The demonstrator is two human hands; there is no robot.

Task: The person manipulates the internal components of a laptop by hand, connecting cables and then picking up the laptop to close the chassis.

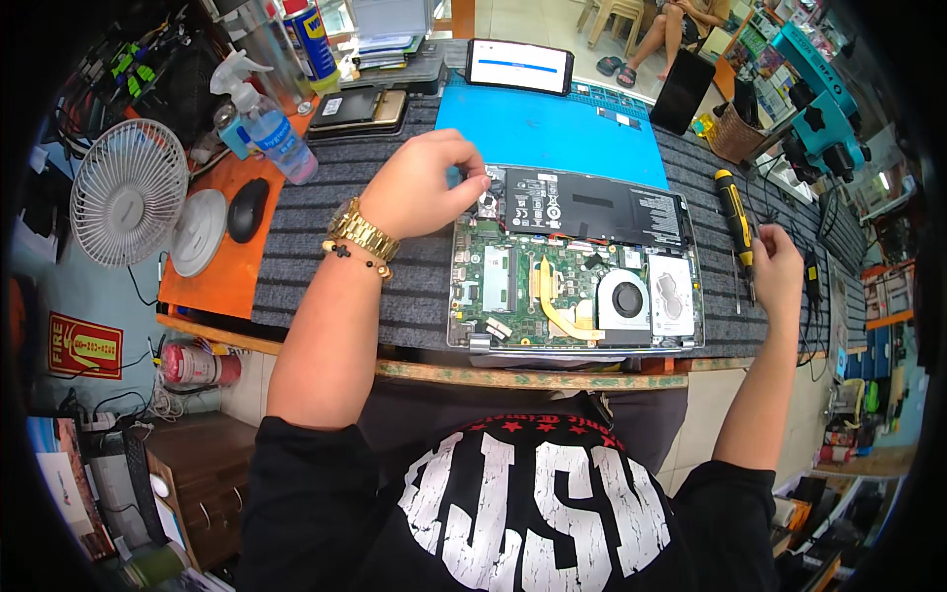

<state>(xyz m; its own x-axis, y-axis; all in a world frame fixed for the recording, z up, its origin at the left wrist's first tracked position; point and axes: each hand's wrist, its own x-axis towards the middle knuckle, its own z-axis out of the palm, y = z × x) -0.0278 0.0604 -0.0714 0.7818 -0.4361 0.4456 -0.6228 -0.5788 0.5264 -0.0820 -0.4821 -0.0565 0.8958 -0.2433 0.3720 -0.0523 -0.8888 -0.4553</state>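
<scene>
An opened laptop lies in front of me, its inside facing up. A black battery fills its far half. In the near half are a green circuit board, a copper-coloured heat pipe and a round fan. My left hand is at the far left corner, thumb and forefinger pinched together; whatever they hold is too small to make out. To the right of the laptop, my right hand has its fingers curled at the lower end of a yellow-and-black screwdriver.
Beyond the laptop lie a blue work mat and a propped phone with a lit screen. At left stand a white fan, a black mouse and a spray bottle. A teal microscope rises at far right. Someone sits beyond the bench.
</scene>
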